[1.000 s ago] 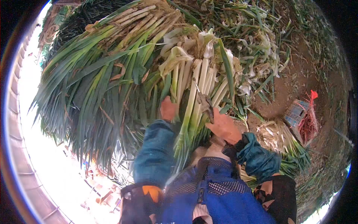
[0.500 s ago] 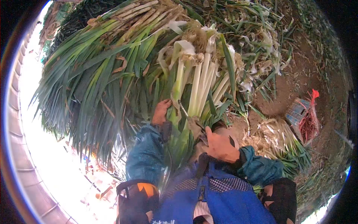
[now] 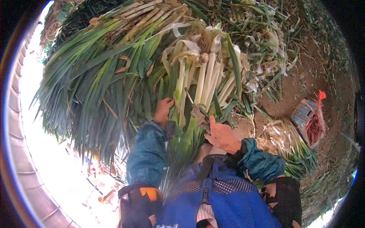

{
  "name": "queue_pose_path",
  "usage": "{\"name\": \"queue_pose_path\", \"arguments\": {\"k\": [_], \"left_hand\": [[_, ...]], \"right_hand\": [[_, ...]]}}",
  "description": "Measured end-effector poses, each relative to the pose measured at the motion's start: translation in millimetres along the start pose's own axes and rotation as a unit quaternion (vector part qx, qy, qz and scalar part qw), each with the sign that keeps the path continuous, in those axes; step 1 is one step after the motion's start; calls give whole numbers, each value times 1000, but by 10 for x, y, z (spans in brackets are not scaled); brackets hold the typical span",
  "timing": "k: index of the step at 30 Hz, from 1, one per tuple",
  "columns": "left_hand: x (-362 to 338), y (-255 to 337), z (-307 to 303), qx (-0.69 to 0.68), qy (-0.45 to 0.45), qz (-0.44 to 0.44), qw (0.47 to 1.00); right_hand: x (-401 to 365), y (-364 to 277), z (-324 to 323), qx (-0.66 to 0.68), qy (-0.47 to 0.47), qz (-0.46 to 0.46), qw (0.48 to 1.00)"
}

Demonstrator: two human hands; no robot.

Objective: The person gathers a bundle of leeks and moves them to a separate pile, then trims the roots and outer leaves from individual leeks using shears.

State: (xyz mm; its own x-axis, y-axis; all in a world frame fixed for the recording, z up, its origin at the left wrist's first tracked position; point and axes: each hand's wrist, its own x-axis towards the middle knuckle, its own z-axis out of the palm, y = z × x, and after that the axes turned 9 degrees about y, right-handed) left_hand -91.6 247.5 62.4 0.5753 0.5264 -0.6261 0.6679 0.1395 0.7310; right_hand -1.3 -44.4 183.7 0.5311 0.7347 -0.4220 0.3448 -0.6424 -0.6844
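My left hand (image 3: 164, 109) is closed around the green part of a leek (image 3: 180, 85), its fingers against the stalk. In my right hand (image 3: 224, 136) is what looks like an air blow gun (image 3: 199, 113), its thin metal nozzle pointing up and left, close beside that leek. The grip of the gun is mostly hidden by my fingers. Peeled white leeks (image 3: 205, 81) lie just right of the nozzle, with roots and loose, papery skins at their upper ends. Their green leaves (image 3: 186, 142) run down toward my body.
A large heap of unpeeled leeks (image 3: 95, 87) spreads to the left. Stripped skins and leaves (image 3: 258, 45) litter the soil at upper right. At right are a bundle of leeks (image 3: 292, 146) and a blue basket (image 3: 303, 113) beside red ties (image 3: 316, 125).
My right hand and the blow gun have moved slightly up, bringing the nozzle higher along the leek. My left hand has shifted up only a little and keeps its hold.
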Motion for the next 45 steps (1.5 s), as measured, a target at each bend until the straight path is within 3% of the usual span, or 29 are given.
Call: {"name": "queue_pose_path", "arguments": {"k": [2, 5, 7, 8, 10, 12, 14, 15, 17, 18, 19, 20, 21, 22, 24, 25, 26, 29, 30, 32, 35, 38, 40, 43, 45], "left_hand": [[107, 316, -81, 249, 10, 73, 966], [101, 1026, -12, 149, -106, 36, 982], [346, 1345, 71, 85, -125, 63, 987], [414, 1628, 75, 153, -165, 178, 958], [596, 2131, 149, 163, -184, 316, 916], [815, 2470, 339, 57, -136, 437, 887], [777, 2952, 418, 171, 24, 638, 750], [663, 3265, 430, 324, 150, 709, 608], [672, 3415, 466, 124, 157, 689, 697], [589, 3400, 445, 99, 177, 623, 755], [512, 3385, 423, 69, 197, 553, 807], [271, 3229, 354, 114, 232, 428, 866], [185, 2897, 414, -94, 113, 302, 942], [229, 2420, 434, 75, 127, 318, 936], [332, 1457, 470, 412, 163, 356, 823], [271, 1129, 539, 434, 176, 283, 837], [310, 809, 604, 452, 189, 208, 847], [270, 571, 706, 427, 178, 146, 874], [412, 330, 698, 439, 163, 172, 867], [301, 448, 730, 429, 168, 164, 872], [219, 482, 703, 416, 118, 94, 897], [192, 411, 711, 394, 92, 72, 912], [217, 267, 719, 313, 101, 89, 940], [173, 432, 684, 341, 62, 101, 933], [40, 661, 620, 353, -25, 64, 933]], "right_hand": [[-33, -40, -76, -10, -23, 9, 1000], [-172, -150, -207, -42, -74, 25, 996], [-289, -197, -245, -18, -80, 15, 996], [-299, -225, -243, -27, -78, 11, 997], [-203, -130, -190, -46, -43, -20, 998], [-35, -38, -251, -50, -6, -22, 998], [155, 57, -386, -39, 32, 9, 999], [163, 131, -383, -41, 69, -8, 997], [188, 294, -350, -45, 139, -43, 988], [118, 279, -356, -61, 177, -71, 980], [46, 215, -406, -54, 145, -43, 987], [-26, 102, -491, -47, 114, -16, 992], [-64, -30, -593, -38, 81, 11, 996], [-36, -225, -707, -38, -19, 101, 994], [3, -167, -504, -5, 6, 47, 999], [22, -131, -405, 10, 16, 20, 1000], [141, -124, -395, -8, -19, 32, 999], [576, 139, -251, -7, 83, -75, 994], [729, 162, -276, -19, 81, -45, 996], [981, 147, -353, -43, 78, 13, 996], [740, 103, -416, -17, 114, -75, 990], [512, -117, -535, -22, 29, 1, 999], [614, 30, -428, -47, 45, 13, 998], [991, 265, -375, -72, 76, 47, 993], [1038, 292, -412, -73, 88, 56, 992]]}}
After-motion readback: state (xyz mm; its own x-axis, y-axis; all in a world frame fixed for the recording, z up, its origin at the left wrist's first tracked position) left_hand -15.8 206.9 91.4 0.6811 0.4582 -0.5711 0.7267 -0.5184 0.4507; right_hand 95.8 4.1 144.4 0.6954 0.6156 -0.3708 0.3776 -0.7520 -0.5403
